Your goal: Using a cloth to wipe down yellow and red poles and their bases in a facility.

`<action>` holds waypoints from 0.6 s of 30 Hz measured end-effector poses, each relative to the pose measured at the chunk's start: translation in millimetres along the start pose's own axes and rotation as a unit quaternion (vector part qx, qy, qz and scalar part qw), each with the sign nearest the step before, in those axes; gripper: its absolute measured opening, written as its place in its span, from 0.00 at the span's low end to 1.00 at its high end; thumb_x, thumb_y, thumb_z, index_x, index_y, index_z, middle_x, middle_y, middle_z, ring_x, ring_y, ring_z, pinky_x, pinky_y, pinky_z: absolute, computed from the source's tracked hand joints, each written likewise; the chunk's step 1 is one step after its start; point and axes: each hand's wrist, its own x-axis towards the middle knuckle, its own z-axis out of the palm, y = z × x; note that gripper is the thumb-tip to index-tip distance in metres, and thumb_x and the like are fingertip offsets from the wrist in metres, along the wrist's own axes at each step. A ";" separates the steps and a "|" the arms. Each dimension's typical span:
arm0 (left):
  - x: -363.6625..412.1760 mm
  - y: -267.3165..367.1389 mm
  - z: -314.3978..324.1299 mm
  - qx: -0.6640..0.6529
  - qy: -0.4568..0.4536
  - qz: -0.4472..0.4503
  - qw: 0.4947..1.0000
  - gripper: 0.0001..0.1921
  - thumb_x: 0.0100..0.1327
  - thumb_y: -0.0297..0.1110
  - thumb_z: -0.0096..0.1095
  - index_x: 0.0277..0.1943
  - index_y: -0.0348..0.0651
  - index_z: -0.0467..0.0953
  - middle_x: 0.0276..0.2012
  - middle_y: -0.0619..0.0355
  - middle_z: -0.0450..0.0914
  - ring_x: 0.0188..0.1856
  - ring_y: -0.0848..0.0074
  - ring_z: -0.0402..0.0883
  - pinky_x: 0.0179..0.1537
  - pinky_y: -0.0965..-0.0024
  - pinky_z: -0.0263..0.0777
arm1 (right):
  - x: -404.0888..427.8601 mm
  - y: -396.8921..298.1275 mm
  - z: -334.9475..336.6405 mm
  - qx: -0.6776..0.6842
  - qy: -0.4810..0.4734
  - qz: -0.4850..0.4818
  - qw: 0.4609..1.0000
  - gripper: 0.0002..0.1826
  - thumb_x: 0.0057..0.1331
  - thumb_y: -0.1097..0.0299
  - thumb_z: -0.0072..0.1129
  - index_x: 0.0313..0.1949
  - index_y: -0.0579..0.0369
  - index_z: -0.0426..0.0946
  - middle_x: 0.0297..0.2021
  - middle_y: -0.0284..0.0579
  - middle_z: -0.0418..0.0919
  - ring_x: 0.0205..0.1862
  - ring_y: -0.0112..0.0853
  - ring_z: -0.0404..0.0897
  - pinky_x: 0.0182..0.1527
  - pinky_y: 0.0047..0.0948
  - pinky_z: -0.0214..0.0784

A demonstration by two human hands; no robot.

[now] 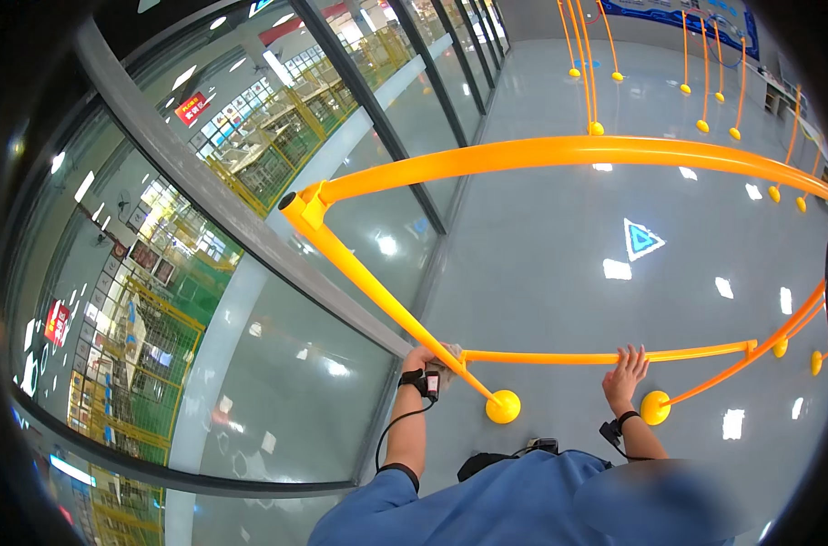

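My left hand (419, 356) is at the left orange pole (379, 293) with a greyish cloth (445, 375) in it, pressed around the pole near one end of the lower crossbar (537, 357). The pole hides part of the fingers and cloth. My right hand (624, 379) grips the same crossbar farther right, its fingers reaching over the bar. An upper orange crossbar (523, 154) joins the left pole through a yellow clip (314, 209). A round yellow base (503, 407) carries the left pole; another yellow base (655, 408) carries the right pole (721, 372).
A framed glass wall (304, 382) runs close along my left side. Several more orange poles on yellow bases (595, 128) stand farther off on the shiny grey floor (523, 273). A triangular floor marking (642, 239) lies beyond the frame. Cabinets (775, 95) stand at the far right.
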 end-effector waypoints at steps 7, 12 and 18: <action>13.4 -8.1 -18.8 -0.051 0.004 -0.085 0.995 0.12 0.58 0.33 0.64 0.40 0.34 0.79 0.37 0.50 0.82 0.34 0.68 0.81 0.38 0.68 0.77 | 5.1 -3.4 -0.3 0.004 -0.012 -0.010 1.000 0.34 0.47 0.76 0.58 0.56 0.48 0.60 0.61 0.46 0.56 0.71 0.48 0.42 0.69 0.57 0.28; 49.8 -40.8 -62.4 -0.017 -0.045 -0.071 0.996 0.16 0.64 0.33 0.58 0.51 0.34 0.73 0.43 0.51 0.80 0.41 0.67 0.82 0.44 0.63 0.78 | 5.7 -6.8 0.6 -0.018 -0.009 -0.009 1.000 0.33 0.49 0.75 0.58 0.57 0.48 0.60 0.61 0.46 0.56 0.71 0.48 0.42 0.69 0.56 0.28; 55.7 -111.7 -123.4 -0.013 0.065 0.006 0.998 0.13 0.65 0.33 0.54 0.49 0.37 0.74 0.39 0.58 0.80 0.37 0.72 0.80 0.38 0.69 0.76 | 8.5 -14.8 -0.1 0.001 -0.001 -0.015 1.000 0.34 0.47 0.76 0.57 0.56 0.48 0.61 0.61 0.45 0.57 0.71 0.48 0.43 0.69 0.57 0.30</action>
